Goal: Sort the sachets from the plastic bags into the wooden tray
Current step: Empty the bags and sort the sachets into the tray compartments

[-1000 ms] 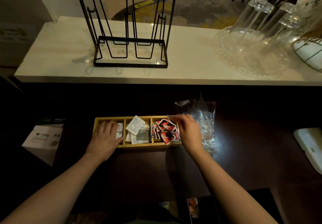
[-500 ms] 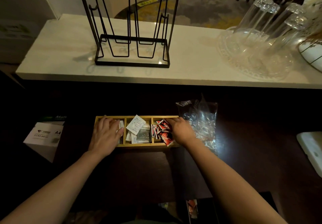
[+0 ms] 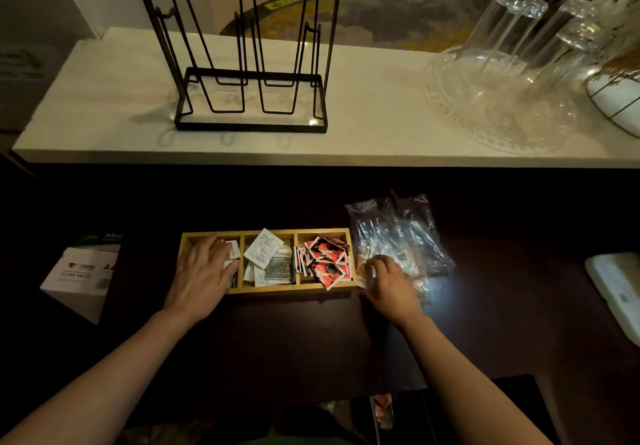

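**Sachets in the tray, hands at either end**

Head view: A wooden tray with three compartments is seen lying on a dark table. The left compartment is largely covered by the left hand, which is laid flat with relaxed, nearly straight fingers over the white sachets there; nothing is gripped by it. White and grey sachets are held in the middle compartment, one white packet propped at a tilt on top. The right compartment is filled with red, black and white sachets, some spilling over the front rim. Just beside the tray's right end, clear plastic bags are spread in a crumpled heap. The right hand is placed on the near edge of the bags, its fingers curled; whether a sachet or only plastic is pinched cannot be told. Behind, on a white counter, a black wire rack and upturned glasses on a clear tray are seen. A cardboard box is set at far left.
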{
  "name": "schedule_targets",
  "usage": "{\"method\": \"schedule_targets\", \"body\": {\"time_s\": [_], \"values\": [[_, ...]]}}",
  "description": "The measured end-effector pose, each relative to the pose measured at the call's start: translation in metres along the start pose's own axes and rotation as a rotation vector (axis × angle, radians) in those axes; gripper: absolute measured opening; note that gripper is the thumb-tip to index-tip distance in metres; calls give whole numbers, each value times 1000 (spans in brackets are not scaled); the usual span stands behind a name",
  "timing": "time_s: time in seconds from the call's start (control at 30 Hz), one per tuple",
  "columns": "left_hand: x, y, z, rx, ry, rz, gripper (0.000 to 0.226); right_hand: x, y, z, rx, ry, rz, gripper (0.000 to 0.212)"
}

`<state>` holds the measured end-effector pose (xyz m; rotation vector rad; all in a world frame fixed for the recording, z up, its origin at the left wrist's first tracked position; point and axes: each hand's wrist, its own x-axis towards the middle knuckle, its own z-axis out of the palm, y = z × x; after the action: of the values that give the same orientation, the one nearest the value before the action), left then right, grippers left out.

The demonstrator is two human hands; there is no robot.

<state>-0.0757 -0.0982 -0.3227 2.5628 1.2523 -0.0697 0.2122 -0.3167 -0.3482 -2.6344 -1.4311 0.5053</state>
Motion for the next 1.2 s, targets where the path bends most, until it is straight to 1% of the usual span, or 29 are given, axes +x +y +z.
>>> {"method": "schedule_targets", "body": {"time_s": [0.1, 0.2, 0.23, 0.27, 0.37, 0.4, 0.47, 0.53, 0.63, 0.73, 0.8, 0.83, 0.9, 0.97, 1.03, 1.1, 1.13, 1.2], "values": [[2, -1, 3, 23, -24, 2, 73, 0, 1, 3, 23, 71, 35, 36], [2, 0, 4, 37, -34, 13, 75, 3, 7, -3, 65, 149, 114, 31], [2, 0, 4, 44, -35, 16, 75, 4, 9, -5, 61, 156, 108, 31], [1, 0, 5, 52, -35, 21, 75, 6, 10, -7, 35, 151, 67, 33], [-3, 0, 8, 85, -43, 44, 76, 6, 0, -8, -128, 91, -145, 43], [-4, 0, 8, 96, -53, 50, 77, 4, -7, -6, -171, 65, -186, 46], [-5, -1, 8, 122, -81, 60, 76, 0, -19, 1, -243, 28, -209, 49], [-6, 0, 8, 158, -92, 68, 73, -3, -26, 6, -288, 18, -189, 48], [-7, 2, 5, 209, -79, 76, 70, -4, -29, 9, -289, 51, -128, 43], [-5, 15, -2, 252, -22, 141, 70, -4, -32, 8, -303, 67, -74, 40], [0, 32, -7, 227, 10, 236, 67, -1, -35, 4, -250, 74, -42, 34], [3, 40, -7, 202, 2, 257, 66, 1, -36, 2, -203, 64, -22, 30], [9, 52, -5, 175, -65, 244, 68, 3, -37, 0, -127, 64, 12, 27], [9, 57, 2, 184, -129, 242, 76, -2, -39, -1, -52, 98, 57, 27], [2, 55, 9, 204, -170, 257, 73, -10, -39, -3, 63, 159, 145, 29], [-6, 51, 13, 205, -162, 264, 68, -17, -41, -8, 177, 253, 213, 29], [-9, 48, 14, 202, -145, 273, 67, -20, -44, -12, 232, 298, 212, 28], [-13, 42, 12, 207, -97, 301, 64, -22, -58, -22, 335, 341, 147, 29]]}}
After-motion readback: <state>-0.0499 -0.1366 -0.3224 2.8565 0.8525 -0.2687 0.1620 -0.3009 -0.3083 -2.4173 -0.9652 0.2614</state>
